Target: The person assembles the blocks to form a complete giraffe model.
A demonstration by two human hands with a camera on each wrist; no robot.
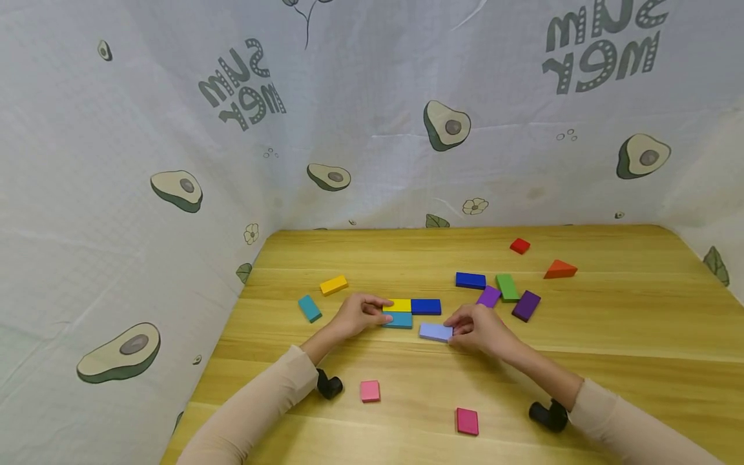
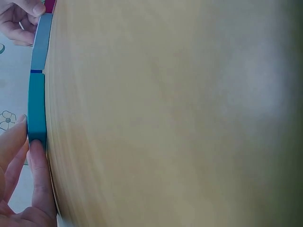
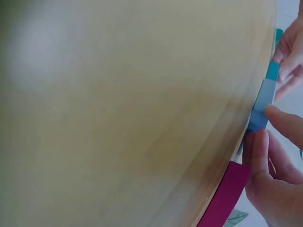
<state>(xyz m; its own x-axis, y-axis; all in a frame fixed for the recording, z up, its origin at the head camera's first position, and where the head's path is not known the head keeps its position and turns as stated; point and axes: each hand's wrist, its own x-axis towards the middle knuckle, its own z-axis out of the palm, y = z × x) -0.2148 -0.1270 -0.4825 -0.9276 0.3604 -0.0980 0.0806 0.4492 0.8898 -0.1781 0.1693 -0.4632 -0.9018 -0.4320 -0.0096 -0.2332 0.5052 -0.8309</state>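
Observation:
My left hand (image 1: 356,315) has its finger and thumb at the left ends of a yellow block (image 1: 398,305) and a teal block (image 1: 398,321), the teal one lying along the yellow one's near side. A dark blue block (image 1: 426,307) continues the yellow one's row to the right. Between the thumb and fingers of my right hand (image 1: 475,328) is the right end of a light blue block (image 1: 434,332). That block lies slightly slanted, right of the teal block with a small gap. In the right wrist view, fingers grip the light blue block (image 3: 263,97) at its near end.
Right of the hands lie blue (image 1: 470,280), purple (image 1: 489,296), green (image 1: 507,288) and dark purple (image 1: 526,306) blocks. Red (image 1: 520,245) and orange (image 1: 560,269) pieces lie farther back. Amber (image 1: 334,285) and teal blocks sit left; pink (image 1: 369,391) and magenta (image 1: 467,421) squares lie nearer.

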